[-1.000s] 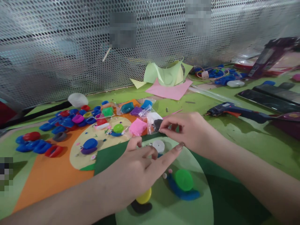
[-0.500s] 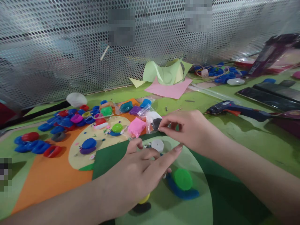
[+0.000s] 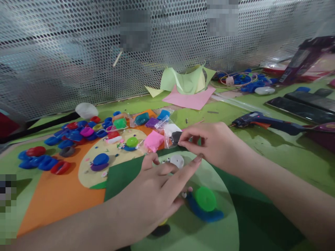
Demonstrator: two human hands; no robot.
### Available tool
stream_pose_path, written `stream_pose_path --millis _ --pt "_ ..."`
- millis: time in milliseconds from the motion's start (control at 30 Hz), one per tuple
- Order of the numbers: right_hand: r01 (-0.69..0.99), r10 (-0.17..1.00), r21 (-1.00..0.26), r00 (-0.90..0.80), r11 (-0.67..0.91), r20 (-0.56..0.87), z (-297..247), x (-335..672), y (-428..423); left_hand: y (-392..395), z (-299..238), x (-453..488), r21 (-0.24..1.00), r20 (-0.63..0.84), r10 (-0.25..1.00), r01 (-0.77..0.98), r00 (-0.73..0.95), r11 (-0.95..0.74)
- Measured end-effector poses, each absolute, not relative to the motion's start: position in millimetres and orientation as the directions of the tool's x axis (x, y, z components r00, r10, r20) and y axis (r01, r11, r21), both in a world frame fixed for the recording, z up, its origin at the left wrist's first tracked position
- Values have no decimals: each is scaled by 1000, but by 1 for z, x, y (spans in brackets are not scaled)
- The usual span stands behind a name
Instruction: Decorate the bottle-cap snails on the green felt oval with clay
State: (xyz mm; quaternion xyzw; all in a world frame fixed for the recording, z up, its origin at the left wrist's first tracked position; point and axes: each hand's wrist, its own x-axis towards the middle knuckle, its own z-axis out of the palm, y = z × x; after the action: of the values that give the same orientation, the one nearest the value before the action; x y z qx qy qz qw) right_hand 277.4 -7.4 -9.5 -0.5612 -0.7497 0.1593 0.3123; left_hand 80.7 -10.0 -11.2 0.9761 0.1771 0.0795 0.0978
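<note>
My left hand [image 3: 159, 188] hovers over a light green paper circle [image 3: 209, 237], index finger stretched out, the others loosely bent, holding nothing. Beneath and beside it lie clay snails: one with a bright green shell [image 3: 206, 198] on a blue body, one with a white shell [image 3: 177, 161] and googly eyes, and one mostly covered by the hand, its dark body [image 3: 161, 230] showing. My right hand [image 3: 209, 143] is closed in a pinch at the edge of a lump of black clay [image 3: 176, 138], beside a clear packet. Pink clay [image 3: 154, 141] in plastic lies to its left.
A cream paper circle [image 3: 87, 170] with clay snails lies on orange paper [image 3: 57, 198] at left. Blue and red clay rings [image 3: 47, 162] crowd behind it. A glue gun [image 3: 261, 122] and phone [image 3: 293, 109] lie at right. A perforated metal panel [image 3: 167, 42] stands behind.
My left hand's thumb and index finger have shifted slightly, uncovering more of the green-shelled snail's eyes. The right hand keeps its pinch at the black clay. The view has moved very slightly.
</note>
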Motion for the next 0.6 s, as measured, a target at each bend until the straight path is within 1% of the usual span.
stream_pose_path --millis 167,267,367,533,600 --pt "737 940 -594 -176 322 292 -9 278 -8 -10 -13 84 146 178 356 333 918 -932" --pt "735 941 -598 -175 320 289 -9 278 -8 -11 -15 83 156 195 344 317 919 -936" --pt "739 945 -598 -169 310 282 -8 278 -8 -12 -17 81 171 176 341 312 923 -934" --pt "747 948 -594 -160 299 276 -6 277 -9 -16 -21 76 103 144 325 313 935 -944" --pt "746 944 -590 -165 308 284 -6 277 -9 -17 -21 75 101 127 330 319 935 -943"
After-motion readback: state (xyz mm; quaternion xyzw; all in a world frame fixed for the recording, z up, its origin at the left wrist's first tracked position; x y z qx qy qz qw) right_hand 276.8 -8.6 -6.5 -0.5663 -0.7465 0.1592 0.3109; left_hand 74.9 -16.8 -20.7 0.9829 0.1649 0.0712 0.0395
